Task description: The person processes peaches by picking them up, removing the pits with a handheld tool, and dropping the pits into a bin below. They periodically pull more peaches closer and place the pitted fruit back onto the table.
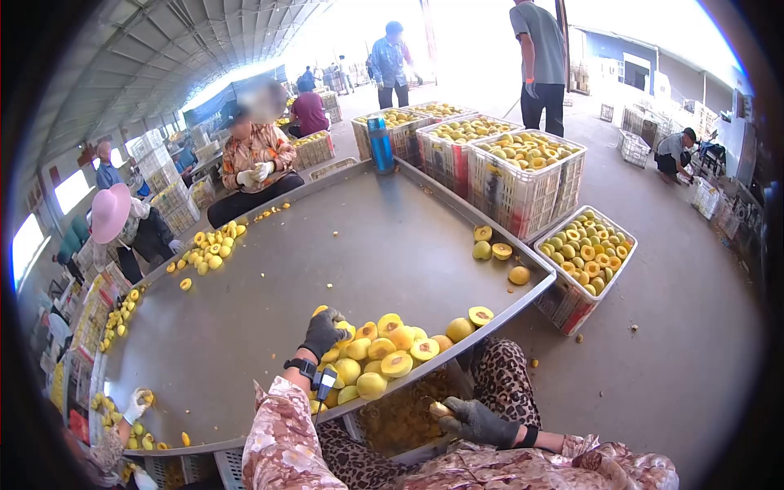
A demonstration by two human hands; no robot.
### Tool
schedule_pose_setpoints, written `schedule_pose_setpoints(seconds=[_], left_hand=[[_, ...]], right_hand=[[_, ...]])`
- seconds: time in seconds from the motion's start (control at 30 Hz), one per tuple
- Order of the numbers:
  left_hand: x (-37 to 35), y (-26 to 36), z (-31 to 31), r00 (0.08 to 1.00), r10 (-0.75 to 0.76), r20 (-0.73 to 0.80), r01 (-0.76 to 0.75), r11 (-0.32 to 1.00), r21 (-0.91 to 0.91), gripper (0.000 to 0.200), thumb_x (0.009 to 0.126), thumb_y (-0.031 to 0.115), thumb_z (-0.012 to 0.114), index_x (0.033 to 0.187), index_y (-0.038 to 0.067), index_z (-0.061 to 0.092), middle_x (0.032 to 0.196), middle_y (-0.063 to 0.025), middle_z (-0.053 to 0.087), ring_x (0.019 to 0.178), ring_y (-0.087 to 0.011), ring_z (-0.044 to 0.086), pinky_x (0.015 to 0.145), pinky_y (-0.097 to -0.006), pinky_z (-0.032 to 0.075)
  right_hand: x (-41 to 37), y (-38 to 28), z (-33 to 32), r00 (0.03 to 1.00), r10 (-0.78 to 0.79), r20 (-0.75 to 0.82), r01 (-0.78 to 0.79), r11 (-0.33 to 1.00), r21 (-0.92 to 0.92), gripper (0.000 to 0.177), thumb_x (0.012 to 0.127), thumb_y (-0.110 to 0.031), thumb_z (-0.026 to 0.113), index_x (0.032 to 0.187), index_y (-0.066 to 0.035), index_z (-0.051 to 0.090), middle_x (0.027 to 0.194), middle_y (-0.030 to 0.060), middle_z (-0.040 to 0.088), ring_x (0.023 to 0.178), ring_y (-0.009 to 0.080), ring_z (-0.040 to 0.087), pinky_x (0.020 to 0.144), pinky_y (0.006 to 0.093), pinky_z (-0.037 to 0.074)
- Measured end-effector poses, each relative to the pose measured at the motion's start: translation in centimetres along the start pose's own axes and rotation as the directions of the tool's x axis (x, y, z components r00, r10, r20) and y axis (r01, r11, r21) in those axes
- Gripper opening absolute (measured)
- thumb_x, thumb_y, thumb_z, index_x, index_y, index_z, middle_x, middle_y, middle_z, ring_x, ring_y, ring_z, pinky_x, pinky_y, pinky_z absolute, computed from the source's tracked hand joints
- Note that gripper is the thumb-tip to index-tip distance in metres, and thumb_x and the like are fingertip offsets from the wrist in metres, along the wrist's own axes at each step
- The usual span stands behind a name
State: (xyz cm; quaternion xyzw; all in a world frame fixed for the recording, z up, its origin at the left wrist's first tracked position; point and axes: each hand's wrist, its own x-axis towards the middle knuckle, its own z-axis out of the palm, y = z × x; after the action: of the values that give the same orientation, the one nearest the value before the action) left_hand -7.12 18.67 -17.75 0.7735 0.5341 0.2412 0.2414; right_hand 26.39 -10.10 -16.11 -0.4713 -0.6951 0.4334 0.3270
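Note:
My left hand (323,333), in a dark glove, reaches over the near edge of the metal table (269,359), its fingers curled round a yellow peach half (319,310). Beside it lies a heap of yellow peaches (380,349), many halved with the cut face showing. My right hand (480,424), gloved too, is closed above my lap. A small pale thing (442,408) sticks out from its fingers; I cannot make out its kind. Below the table edge, between my knees, a crate (408,416) holds dark yellowish pieces.
Crates of peaches (523,188) stand along the table's far right side, with another crate (563,306) nearer. A blue flask (380,147) stands at the far corner. Co-workers sit across the table (253,163) and at left; a co-worker's gloved hand (137,406) holds fruit.

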Motion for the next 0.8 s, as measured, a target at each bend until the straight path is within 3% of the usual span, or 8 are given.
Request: schedule_pose_setpoints(seconds=[0.17,0.3,0.4,0.5,0.57,0.63,0.77,0.8], left_hand=[[-5.0,2.9,-1.8,0.925,-0.302,-0.231,-0.09,0.416,-0.905,0.022,0.089,0.009,0.073,0.109,0.006,0.065,0.095,-0.0039,0.068,0.077,-0.0163,0.069,0.064,-0.0262,0.059],[-13.2,11.3,-1.4,0.899,-0.386,-0.208,-0.12,0.24,-0.963,0.023,0.105,0.02,0.059,0.121,0.004,0.062,0.112,-0.0103,0.067,0.1,-0.0206,0.069,0.086,-0.037,0.062],[-17.6,12.8,1.0,0.869,-0.488,-0.079,-0.189,-0.179,-0.966,0.042,0.11,0.031,0.05,0.134,-0.002,0.056,0.125,-0.0176,0.065,0.114,-0.0326,0.065,0.101,-0.05,0.057],[-20.4,16.5,2.6,0.865,-0.495,-0.077,-0.166,-0.138,-0.977,0.049,0.11,0.036,0.048,0.139,-0.003,0.054,0.131,-0.0172,0.063,0.122,-0.0322,0.062,0.106,-0.0492,0.054],[-21.5,17.2,3.7,0.871,-0.38,-0.312,-0.137,0.421,-0.897,0.047,0.107,0.026,0.056,0.143,-0.004,0.051,0.138,-0.0165,0.06,0.126,-0.0271,0.059,0.112,-0.0408,0.048],[-21.8,17.7,4.0,0.876,-0.101,-0.472,-0.099,0.919,-0.381,0.047,0.105,0.019,0.061,0.144,-0.004,0.051,0.139,-0.016,0.06,0.125,-0.0246,0.059,0.112,-0.0362,0.046],[-21.7,19.8,3.8,0.88,-0.052,-0.472,-0.101,0.951,-0.293,0.043,0.105,0.017,0.059,0.143,-0.003,0.052,0.137,-0.0155,0.062,0.124,-0.0228,0.06,0.109,-0.0354,0.048],[-21.4,20.0,4.3,0.866,-0.232,-0.442,-0.13,0.75,-0.649,0.039,0.106,0.019,0.056,0.139,-0.003,0.055,0.131,-0.0151,0.063,0.12,-0.0231,0.062,0.106,-0.0356,0.05]], right_hand=[[2.6,-2.3,0.2,0.994,-0.092,-0.06,0.097,0.992,0.086,0.019,0.106,-0.021,0.058,0.104,-0.002,0.057,0.08,0.0222,0.063,0.07,0.0295,0.065,0.065,0.0401,0.051],[5.0,-5.3,1.4,0.978,-0.189,-0.089,0.202,0.965,0.167,0.017,0.103,-0.017,0.06,0.109,-0.001,0.059,0.081,0.0216,0.065,0.069,0.0278,0.064,0.064,0.0402,0.05],[6.0,-5.8,3.4,0.975,-0.214,-0.057,0.221,0.956,0.192,0.02,0.102,-0.018,0.063,0.11,0.001,0.061,0.081,0.0191,0.065,0.071,0.0257,0.062,0.067,0.0397,0.05],[6.3,-5.7,4.8,0.981,-0.194,-0.032,0.196,0.957,0.215,0.024,0.101,-0.018,0.064,0.113,0.002,0.061,0.083,0.0147,0.064,0.074,0.018,0.057,0.069,0.0375,0.049],[6.5,-5.5,5.3,0.988,-0.15,-0.03,0.153,0.955,0.254,0.024,0.102,-0.018,0.063,0.113,0.003,0.062,0.084,0.0148,0.065,0.075,0.0174,0.058,0.07,0.0374,0.05],[6.3,-5.9,5.1,0.995,-0.095,-0.033,0.101,0.942,0.319,0.027,0.103,-0.019,0.061,0.117,0.004,0.063,0.09,0.0145,0.069,0.081,0.0163,0.061,0.075,0.0359,0.052],[6.2,-5.4,5.3,0.993,-0.094,-0.067,0.112,0.918,0.38,0.031,0.106,-0.023,0.058,0.117,0.005,0.064,0.092,0.0178,0.072,0.084,0.0181,0.066,0.077,0.0365,0.053],[6.1,-5.2,5.4,0.996,-0.076,-0.046,0.088,0.912,0.401,0.031,0.106,-0.023,0.057,0.117,0.005,0.064,0.093,0.0171,0.072,0.085,0.0176,0.066,0.078,0.0364,0.053]])
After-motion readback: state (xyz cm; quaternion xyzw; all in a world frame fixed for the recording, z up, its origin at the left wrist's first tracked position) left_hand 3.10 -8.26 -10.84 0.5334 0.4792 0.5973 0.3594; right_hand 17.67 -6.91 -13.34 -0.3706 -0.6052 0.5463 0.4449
